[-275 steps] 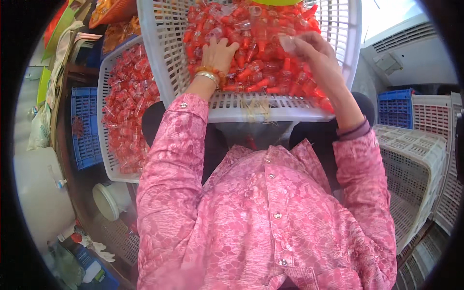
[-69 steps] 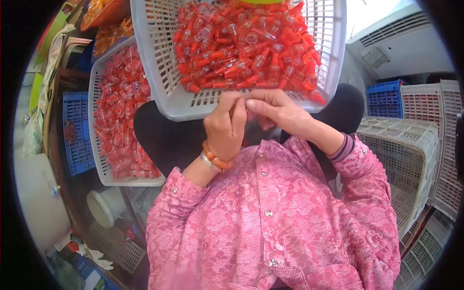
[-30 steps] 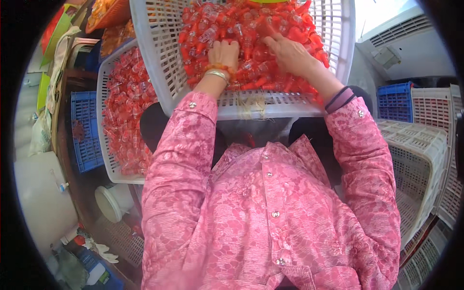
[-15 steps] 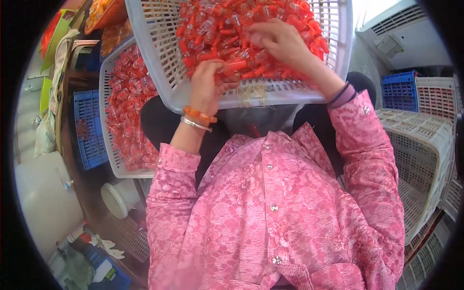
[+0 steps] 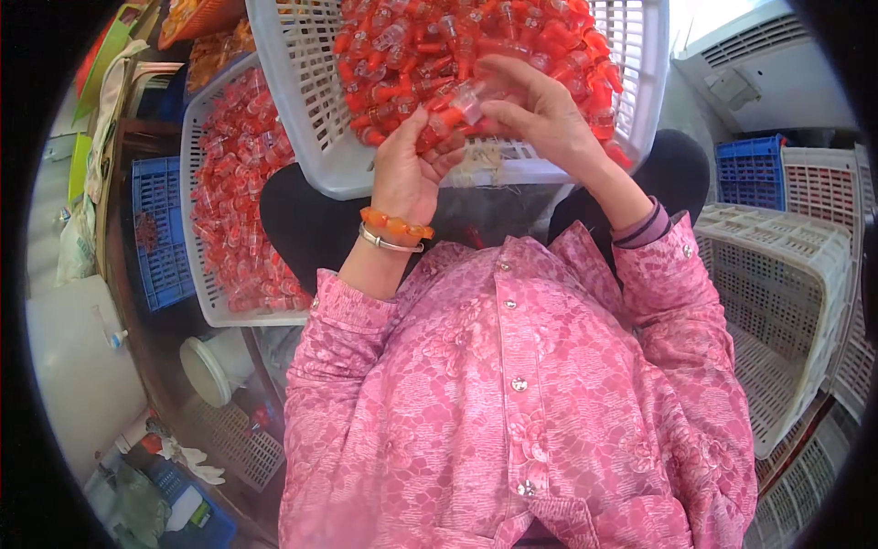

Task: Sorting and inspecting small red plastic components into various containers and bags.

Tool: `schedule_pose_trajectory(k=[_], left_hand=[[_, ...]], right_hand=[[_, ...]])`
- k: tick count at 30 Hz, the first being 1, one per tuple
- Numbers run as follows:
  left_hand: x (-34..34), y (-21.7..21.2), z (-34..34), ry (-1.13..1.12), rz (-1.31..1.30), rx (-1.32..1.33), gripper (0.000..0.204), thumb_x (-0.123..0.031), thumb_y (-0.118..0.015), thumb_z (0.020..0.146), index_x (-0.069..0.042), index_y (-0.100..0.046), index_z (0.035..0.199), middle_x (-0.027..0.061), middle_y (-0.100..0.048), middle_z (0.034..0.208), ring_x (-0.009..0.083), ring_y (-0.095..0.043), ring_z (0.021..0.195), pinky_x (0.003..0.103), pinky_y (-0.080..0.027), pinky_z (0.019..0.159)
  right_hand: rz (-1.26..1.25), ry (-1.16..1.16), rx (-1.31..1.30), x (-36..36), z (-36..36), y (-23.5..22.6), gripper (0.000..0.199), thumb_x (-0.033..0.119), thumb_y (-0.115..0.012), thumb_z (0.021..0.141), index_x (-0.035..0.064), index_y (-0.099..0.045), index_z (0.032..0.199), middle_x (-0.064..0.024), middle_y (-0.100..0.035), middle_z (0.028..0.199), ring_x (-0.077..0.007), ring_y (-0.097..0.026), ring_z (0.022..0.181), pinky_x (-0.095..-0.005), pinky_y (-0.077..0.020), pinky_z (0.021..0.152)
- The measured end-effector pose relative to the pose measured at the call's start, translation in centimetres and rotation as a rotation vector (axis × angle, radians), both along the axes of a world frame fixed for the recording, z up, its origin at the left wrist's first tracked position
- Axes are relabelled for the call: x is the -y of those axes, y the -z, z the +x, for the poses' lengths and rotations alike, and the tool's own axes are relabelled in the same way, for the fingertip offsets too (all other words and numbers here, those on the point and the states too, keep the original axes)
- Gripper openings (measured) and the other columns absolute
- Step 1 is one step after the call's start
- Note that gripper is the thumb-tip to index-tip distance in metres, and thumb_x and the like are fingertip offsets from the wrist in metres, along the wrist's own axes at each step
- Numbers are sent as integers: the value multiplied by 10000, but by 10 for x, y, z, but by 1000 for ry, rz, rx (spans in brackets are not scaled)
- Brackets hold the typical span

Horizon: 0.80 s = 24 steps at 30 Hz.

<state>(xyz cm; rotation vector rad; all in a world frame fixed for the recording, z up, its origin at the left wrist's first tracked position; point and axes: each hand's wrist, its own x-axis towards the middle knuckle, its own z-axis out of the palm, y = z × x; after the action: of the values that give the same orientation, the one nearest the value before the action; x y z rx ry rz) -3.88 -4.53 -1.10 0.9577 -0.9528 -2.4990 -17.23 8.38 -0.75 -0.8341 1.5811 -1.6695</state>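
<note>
In front of me a white slatted plastic basket [image 5: 315, 119] holds a heap of small red plastic pieces with clear ends [image 5: 402, 55]. My left hand [image 5: 409, 169] is closed on one such red plastic piece [image 5: 443, 128] above the basket's near side. Its clear end [image 5: 469, 102] points up to the right. My right hand [image 5: 553, 123] is curled at that clear end, with thumb and forefinger on either side of it. Blur hides exactly what the right fingertips grip.
At my left stands a second white basket [image 5: 190, 197] of similar red pieces, beside a blue crate [image 5: 157, 233] and a white bucket [image 5: 208, 371]. At my right lies a tipped whitish crate [image 5: 777, 229], with a blue crate [image 5: 750, 174] behind it. My knees flank the front basket.
My hands have risen out of the heap and come together at the near side of the basket. The left one now shows a red piece in its fingers.
</note>
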Motion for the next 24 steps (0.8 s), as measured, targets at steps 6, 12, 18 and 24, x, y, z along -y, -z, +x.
schedule_pose_trajectory(k=[6,12,18,24], left_hand=[[-8,1,4,122,28,34,311,-306,-493,921,-18,-579,1005,99,-646,788,198,-636,621,278,-494,490],[-5,3,12,210,19,44,309,-330,-446,926,-42,-557,905,88,-598,683,179,-571,473,269,-415,378],[-18,0,6,60,-516,94,237,-275,-468,913,-50,-520,858,85,-566,624,189,-564,480,306,-410,411],[-23,-3,10,-41,-1307,-37,172,-181,-491,889,-13,-504,854,81,-543,608,189,-546,510,327,-426,495]], right_hand=[[94,-77,-155,-4,-5,5,311,88,-590,894,27,-549,1197,-23,-614,964,-98,-595,915,-221,-495,794],[45,-136,-178,-1,6,-2,204,171,-561,927,34,-578,1078,2,-562,824,-63,-536,758,-224,-468,653],[148,-103,-205,3,22,-6,282,290,-483,960,21,-567,957,6,-530,740,-73,-493,643,-236,-424,568],[474,-210,251,3,23,-21,366,435,-475,941,85,-549,861,16,-463,644,-43,-386,522,-203,-341,464]])
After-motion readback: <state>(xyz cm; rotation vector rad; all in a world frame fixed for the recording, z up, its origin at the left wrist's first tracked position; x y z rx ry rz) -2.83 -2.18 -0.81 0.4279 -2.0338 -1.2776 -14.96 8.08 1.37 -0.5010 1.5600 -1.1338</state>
